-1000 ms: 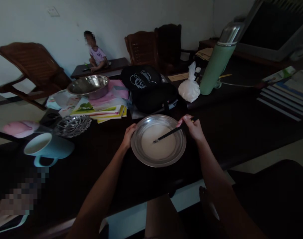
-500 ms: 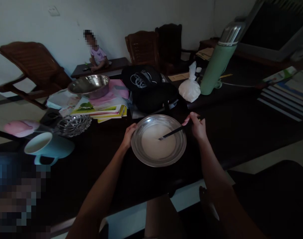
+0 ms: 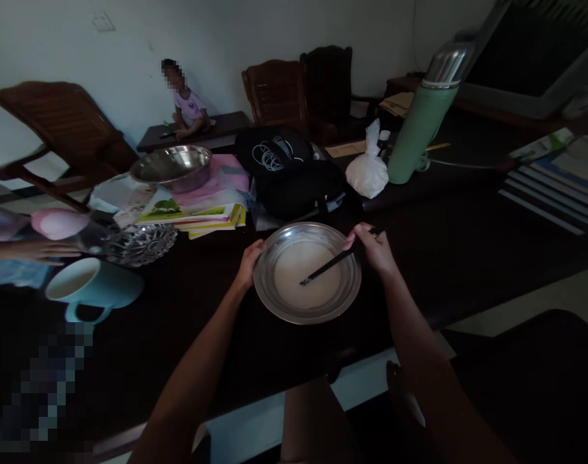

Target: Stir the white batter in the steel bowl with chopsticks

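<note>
Head view: dim room, white wall at back, wooden chairs (image 3: 274, 90) along it, long dark table (image 3: 187, 322) across the frame. A small person in a pink top (image 3: 190, 106) sits on a low bench far back.

Centre of table, near its front edge: shallow metal pan (image 3: 307, 309) w/ pale liquid batter inside. Left hand (image 3: 249, 263) grips the pan's left rim, fingers curled over the edge. Right hand (image 3: 376, 248) at the pan's right rim, clenched round dark chopsticks (image 3: 325, 265); tips angle down-left into the batter, approx mid-pan.

Left side: blue mug (image 3: 93, 290) on its side-ish angle near table edge, cut-glass dish (image 3: 139, 241) just behind it, steel bowl (image 3: 172, 166) on a stack of books (image 3: 197, 216). Another person's hand (image 3: 30, 250) reaches in at far left, by a pink object (image 3: 57, 222).

Behind pan: black bag (image 3: 294, 174). Right of it: white plastic bag (image 3: 367, 169) knotted shut, green thermos (image 3: 420, 122) upright beside it. Far right: more books (image 3: 550, 187) stacked flat.
</note>
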`<state>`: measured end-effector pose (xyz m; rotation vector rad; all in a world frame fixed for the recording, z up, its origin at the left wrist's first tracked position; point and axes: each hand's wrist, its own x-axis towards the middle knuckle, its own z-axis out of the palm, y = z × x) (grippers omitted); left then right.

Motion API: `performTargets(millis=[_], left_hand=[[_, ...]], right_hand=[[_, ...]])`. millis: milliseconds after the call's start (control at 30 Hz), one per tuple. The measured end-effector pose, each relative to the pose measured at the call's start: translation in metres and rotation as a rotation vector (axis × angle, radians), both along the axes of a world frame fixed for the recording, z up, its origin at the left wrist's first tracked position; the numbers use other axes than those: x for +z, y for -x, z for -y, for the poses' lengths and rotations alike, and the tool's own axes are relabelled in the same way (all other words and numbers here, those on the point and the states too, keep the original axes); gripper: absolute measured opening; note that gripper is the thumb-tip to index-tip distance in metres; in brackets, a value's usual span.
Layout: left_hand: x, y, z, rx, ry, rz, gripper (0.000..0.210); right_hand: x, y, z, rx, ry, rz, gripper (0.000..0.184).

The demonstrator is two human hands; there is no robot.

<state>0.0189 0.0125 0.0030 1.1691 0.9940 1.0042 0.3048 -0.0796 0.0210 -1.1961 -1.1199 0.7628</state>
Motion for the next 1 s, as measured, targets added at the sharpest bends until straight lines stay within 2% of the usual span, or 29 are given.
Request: performTargets(millis=[67,233,400,567,733,900,1000], left_hand=[[-0.0005,-0.0003,-0.0003,0.0,-0.014,0.002,0.04],[-0.0013,-0.0009,-0.0011,0.006,-0.006,0.0,0.041],[0.0,-0.0002,-0.0002,-0.005,-0.008,-0.006,0.044],[0.0022,-0.0005,0.0008,-0.003,-0.008,-0.009,0.043],[0.0028,-0.0008,0.0009,0.0,0.001,-0.007,0.04],[0.0009,-0.0002,0.0002,0.006,0.007,0.002,0.041],[0.0003,0.0007,-0.0002,-0.005,-0.005,-0.006,0.041]], right_hand=[[0.0009,0.0009,-0.0006,0.026,-0.005,0.015,0.046],[0.0,-0.0017,-0.002,-0.106,-0.041,-0.046,0.047],[-0.0008,-0.0002,-0.0007,-0.011,0.004,-0.001,0.046],[-0.0007,-0.0019,-0.0014,-0.131,-0.037,-0.044,0.046],[0.0002,0.0004,-0.0008,-0.023,-0.011,0.004,0.047],[0.0003,-0.0013,-0.0013,-0.139,-0.044,-0.029,0.047],[-0.0007,-0.0015,-0.0013,-0.099,-0.033,-0.043,0.048]])
